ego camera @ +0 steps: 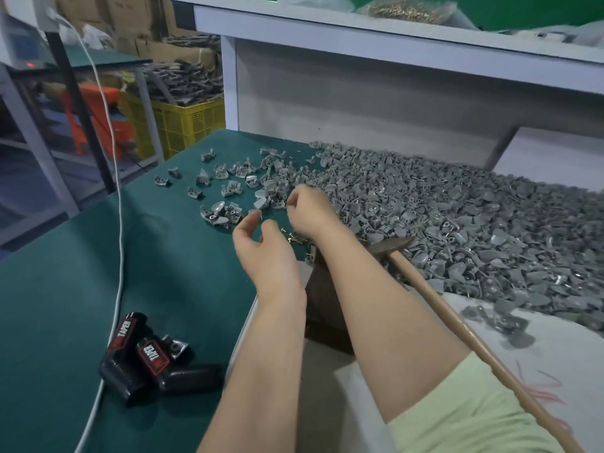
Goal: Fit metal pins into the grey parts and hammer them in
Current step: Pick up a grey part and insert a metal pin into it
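Fingers first: the right hand (309, 209) has its fingertips bunched tight at the near edge of the heap of grey parts (425, 207), and whether they've nipped a pin or a part, I can't tell from here. The left hand (261, 246) hovers just beside it, fingers loosely curled and apart, nothing in them. Right by the hands, a scatter of metal pins (291, 237) lies on the green surface (98, 256). They're tiny and hard and probably roll, so a fingertip pinch along the shank looks like the way in. The parts are small moulded shells, light and stiff by the look of them, probably best held by the broad curved body. A dark block (318, 305) sits under the forearms, with the hammer (456, 322) lying beside it, head against the heap, wooden handle trailing back. Further left lie two black battery packs (147, 354) and a white cable (111, 152).
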`<act>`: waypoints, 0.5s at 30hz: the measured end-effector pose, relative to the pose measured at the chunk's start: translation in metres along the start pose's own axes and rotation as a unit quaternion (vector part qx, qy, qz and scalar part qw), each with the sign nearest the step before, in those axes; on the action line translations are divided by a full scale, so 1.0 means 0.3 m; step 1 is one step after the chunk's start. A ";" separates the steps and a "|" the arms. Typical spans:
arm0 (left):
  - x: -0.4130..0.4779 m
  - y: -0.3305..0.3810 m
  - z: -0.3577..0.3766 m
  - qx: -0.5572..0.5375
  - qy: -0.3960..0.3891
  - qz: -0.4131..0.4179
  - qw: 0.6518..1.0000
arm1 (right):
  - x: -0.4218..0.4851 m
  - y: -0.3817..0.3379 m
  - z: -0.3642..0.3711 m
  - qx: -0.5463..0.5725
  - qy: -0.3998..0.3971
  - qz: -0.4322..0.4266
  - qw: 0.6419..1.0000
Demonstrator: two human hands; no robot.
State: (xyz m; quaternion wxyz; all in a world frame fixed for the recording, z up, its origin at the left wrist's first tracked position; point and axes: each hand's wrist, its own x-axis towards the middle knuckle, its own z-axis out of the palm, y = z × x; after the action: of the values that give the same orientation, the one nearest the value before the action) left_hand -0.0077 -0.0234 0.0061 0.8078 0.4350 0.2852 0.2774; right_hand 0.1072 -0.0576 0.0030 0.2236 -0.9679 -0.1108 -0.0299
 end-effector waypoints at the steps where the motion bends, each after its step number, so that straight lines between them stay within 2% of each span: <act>1: -0.001 0.000 0.001 0.006 -0.008 0.016 1.000 | -0.016 0.001 -0.032 0.053 0.016 -0.003 0.998; 5: -0.014 0.002 0.010 0.075 -0.097 0.083 0.989 | -0.129 0.025 -0.197 0.239 -0.028 -0.013 0.970; 8: -0.028 0.010 0.014 0.153 -0.209 0.144 0.955 | -0.242 0.061 -0.284 0.347 -0.071 -0.024 0.935; 10: -0.041 0.014 0.016 0.192 -0.266 0.168 0.930 | -0.300 0.086 -0.303 0.371 -0.070 -0.030 0.926; 12: -0.047 0.015 0.014 0.203 -0.287 0.173 0.920 | -0.332 0.100 -0.303 0.399 -0.053 -0.023 0.915; 15: -0.037 0.014 0.008 0.166 -0.270 0.130 0.939 | -0.334 0.108 -0.291 0.489 -0.044 0.011 0.871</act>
State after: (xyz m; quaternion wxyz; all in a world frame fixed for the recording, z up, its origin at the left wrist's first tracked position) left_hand -0.0144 -0.0305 0.0132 0.7275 0.6550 0.0396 0.2004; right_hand 0.0161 -0.1445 0.0568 0.6637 -0.7361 -0.1106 0.0728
